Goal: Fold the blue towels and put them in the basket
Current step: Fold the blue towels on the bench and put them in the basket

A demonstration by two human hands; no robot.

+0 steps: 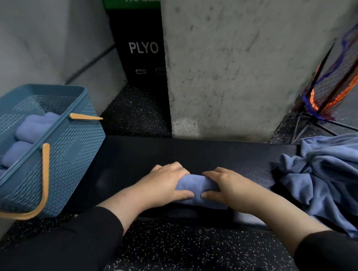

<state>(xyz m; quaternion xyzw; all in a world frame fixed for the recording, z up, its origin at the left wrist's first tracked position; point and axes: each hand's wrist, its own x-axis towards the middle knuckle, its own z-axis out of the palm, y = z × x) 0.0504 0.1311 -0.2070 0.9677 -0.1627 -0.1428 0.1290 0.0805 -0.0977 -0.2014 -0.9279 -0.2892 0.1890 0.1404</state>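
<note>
A rolled blue towel (198,188) lies on the black bench (132,154) in front of me. My left hand (164,181) grips its left end, fingers over the top and thumb at the near side. My right hand (227,187) grips its right end the same way. A pile of loose blue towels (327,177) sits on the bench's right end. The blue woven plastic basket (72,152) with tan handles stands at the left and holds several rolled blue towels (34,126).
A concrete pillar (237,66) rises right behind the bench. A black PLYO box (144,49) stands behind, between the pillar and the left wall. A folded orange and black net on a stand (334,84) leans at the right. Speckled rubber floor (190,247) lies below.
</note>
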